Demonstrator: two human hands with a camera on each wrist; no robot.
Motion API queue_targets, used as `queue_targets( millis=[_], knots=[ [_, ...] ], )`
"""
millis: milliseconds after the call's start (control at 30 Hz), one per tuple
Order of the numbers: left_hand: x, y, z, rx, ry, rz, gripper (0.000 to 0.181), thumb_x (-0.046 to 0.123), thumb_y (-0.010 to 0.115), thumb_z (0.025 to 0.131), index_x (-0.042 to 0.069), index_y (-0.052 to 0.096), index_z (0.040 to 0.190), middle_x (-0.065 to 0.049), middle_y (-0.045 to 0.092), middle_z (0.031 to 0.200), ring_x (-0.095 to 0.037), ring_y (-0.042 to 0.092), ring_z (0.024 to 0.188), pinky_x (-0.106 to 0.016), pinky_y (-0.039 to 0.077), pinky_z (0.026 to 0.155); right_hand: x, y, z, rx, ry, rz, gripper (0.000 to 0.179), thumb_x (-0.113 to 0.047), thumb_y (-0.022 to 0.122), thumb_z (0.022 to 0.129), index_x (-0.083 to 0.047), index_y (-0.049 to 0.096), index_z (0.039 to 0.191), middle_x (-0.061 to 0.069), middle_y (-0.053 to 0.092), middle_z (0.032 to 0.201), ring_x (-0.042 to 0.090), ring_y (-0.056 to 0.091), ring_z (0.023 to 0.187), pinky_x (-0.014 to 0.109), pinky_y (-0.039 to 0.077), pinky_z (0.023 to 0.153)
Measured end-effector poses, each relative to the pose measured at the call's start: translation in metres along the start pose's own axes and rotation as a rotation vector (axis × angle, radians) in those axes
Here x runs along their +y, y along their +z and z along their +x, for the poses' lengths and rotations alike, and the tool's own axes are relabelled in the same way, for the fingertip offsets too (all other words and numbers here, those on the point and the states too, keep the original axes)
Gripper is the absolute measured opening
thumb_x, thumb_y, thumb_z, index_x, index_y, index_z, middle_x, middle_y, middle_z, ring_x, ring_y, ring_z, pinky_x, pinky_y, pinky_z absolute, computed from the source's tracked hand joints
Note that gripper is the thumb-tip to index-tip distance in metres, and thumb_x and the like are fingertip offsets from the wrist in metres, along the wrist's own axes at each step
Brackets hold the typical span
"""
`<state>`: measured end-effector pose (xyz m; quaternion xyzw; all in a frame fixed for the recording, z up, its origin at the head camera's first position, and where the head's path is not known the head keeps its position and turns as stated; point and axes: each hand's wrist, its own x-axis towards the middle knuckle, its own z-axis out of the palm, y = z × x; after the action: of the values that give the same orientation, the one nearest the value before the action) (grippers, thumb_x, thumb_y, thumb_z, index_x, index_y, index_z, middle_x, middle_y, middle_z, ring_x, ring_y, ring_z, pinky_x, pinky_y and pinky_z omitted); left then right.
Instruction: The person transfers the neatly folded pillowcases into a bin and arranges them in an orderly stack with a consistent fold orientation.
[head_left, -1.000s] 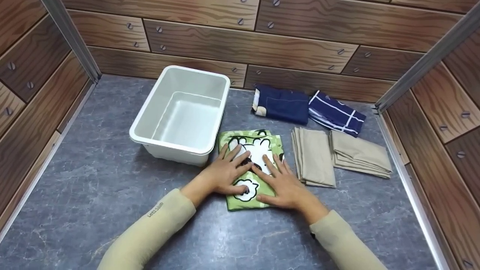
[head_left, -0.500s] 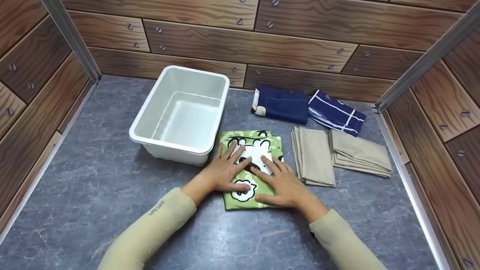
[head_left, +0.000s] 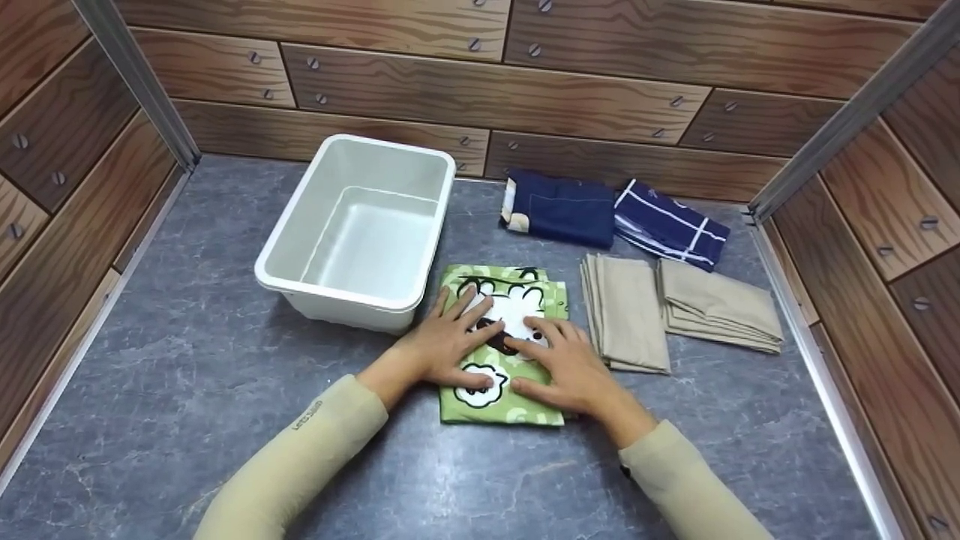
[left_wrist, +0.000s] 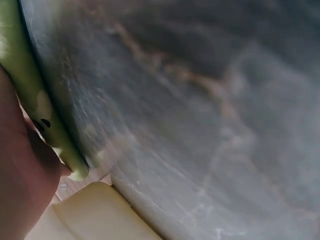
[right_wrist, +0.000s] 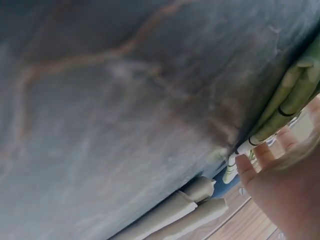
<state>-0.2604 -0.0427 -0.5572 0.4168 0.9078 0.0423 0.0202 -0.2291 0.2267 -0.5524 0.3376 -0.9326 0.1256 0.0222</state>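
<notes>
A folded green cloth with white sheep prints (head_left: 502, 405) lies flat on the grey floor, right of the white bin. My left hand (head_left: 435, 349) rests on its left part, fingers spread and fairly straight. On the right part lies my right hand (head_left: 574, 371), its fingers slightly bent and the thumb pointing at the other thumb. The left wrist view shows the green cloth's edge (left_wrist: 35, 90) beside the left hand (left_wrist: 25, 185). In the right wrist view, layered folds of the green cloth (right_wrist: 292, 92) sit by the fingers of the right hand (right_wrist: 295, 185).
A white plastic bin (head_left: 352, 292) with nothing in it stands at back left. Two folded beige cloths (head_left: 626, 315), (head_left: 720, 304) lie to the right. Behind them are a folded navy cloth (head_left: 570, 210) and a navy cloth with white lines (head_left: 671, 225). Wood-patterned walls (head_left: 420, 82) enclose the surface.
The green cloth has slid slightly left and toward me under the hands. My right hand's fingers have bent a little and drawn back. The head view has shifted slightly.
</notes>
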Motion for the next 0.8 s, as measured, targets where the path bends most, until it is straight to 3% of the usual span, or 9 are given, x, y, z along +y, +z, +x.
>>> queue_targets(
  millis=[167, 367, 567, 800],
  knots=[
    [0.0002, -0.0004, 0.0007, 0.004, 0.003, 0.000, 0.093, 0.083, 0.037, 0.087, 0.025, 0.026, 0.159, -0.013, 0.013, 0.167, -0.041, 0.003, 0.152, -0.068, 0.004, 0.118, 0.0007, 0.0004, 0.0009, 0.014, -0.001, -0.051, 0.077, -0.073, 0.051, 0.088, -0.033, 0.041, 0.153, 0.015, 0.026, 0.163, 0.045, 0.019, 0.149, 0.066, 0.018, 0.117],
    [0.0013, 0.0003, 0.0008, 0.025, -0.013, 0.006, 0.093, 0.083, 0.034, 0.087, 0.025, 0.026, 0.159, -0.013, 0.013, 0.167, -0.041, 0.003, 0.152, -0.066, 0.003, 0.119, 0.0014, 0.0027, -0.0021, -0.104, 0.043, -0.030, 0.080, -0.075, 0.042, 0.091, -0.033, 0.028, 0.158, 0.013, 0.015, 0.166, 0.043, 0.011, 0.151, 0.063, 0.017, 0.119],
    [0.0030, -0.0003, 0.0006, 0.065, -0.026, -0.014, 0.091, 0.081, 0.034, 0.089, 0.024, 0.028, 0.159, -0.014, 0.014, 0.166, -0.043, 0.005, 0.152, -0.068, 0.003, 0.118, -0.0004, 0.0019, -0.0019, -0.093, 0.030, -0.031, 0.080, -0.076, 0.044, 0.090, -0.032, 0.033, 0.156, 0.011, 0.021, 0.165, 0.043, 0.019, 0.149, 0.064, 0.023, 0.116],
    [0.0025, 0.0012, 0.0001, 0.035, -0.026, -0.016, 0.089, 0.081, 0.033, 0.089, 0.026, 0.026, 0.159, -0.015, 0.013, 0.167, -0.043, 0.003, 0.152, -0.068, 0.002, 0.118, -0.0008, 0.0001, -0.0004, -0.035, 0.018, -0.054, 0.078, -0.078, 0.048, 0.086, -0.035, 0.044, 0.150, 0.010, 0.038, 0.158, 0.037, 0.037, 0.139, 0.062, 0.033, 0.110]
  ],
)
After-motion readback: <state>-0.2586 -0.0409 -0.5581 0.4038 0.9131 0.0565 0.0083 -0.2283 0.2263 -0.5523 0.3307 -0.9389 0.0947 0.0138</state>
